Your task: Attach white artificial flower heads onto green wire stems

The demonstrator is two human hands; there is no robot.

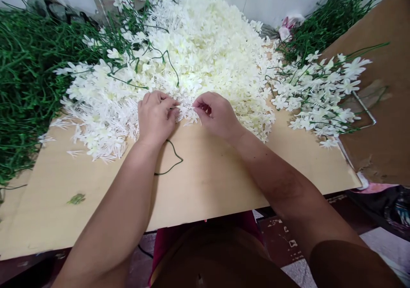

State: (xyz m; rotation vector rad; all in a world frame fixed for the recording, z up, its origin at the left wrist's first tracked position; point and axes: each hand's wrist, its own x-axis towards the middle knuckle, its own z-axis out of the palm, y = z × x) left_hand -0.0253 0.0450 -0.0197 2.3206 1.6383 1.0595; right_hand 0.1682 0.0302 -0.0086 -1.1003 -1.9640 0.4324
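Note:
My left hand (157, 116) is closed, fingers curled and thumb pressed in, at the front edge of a heap of white artificial flowers (211, 48). From beneath it a thin green plastic stem (176, 155) curves down over the board; its upper end is hidden in the hand. My right hand (218, 113) pinches thumb and forefinger together on a small white flower piece, whose exact shape is hard to make out. Between the two hands lie loose white petals (188, 108). Several green stems (165, 57) rest across the heap.
Bundles of green stems (25, 66) pile up at the left, with another bunch (333, 14) at the back right. Stemmed white flowers (320, 91) lie beside a brown cardboard panel (381, 138). A green scrap (77, 199) sits on the tan board (205, 185). A white wall stands behind.

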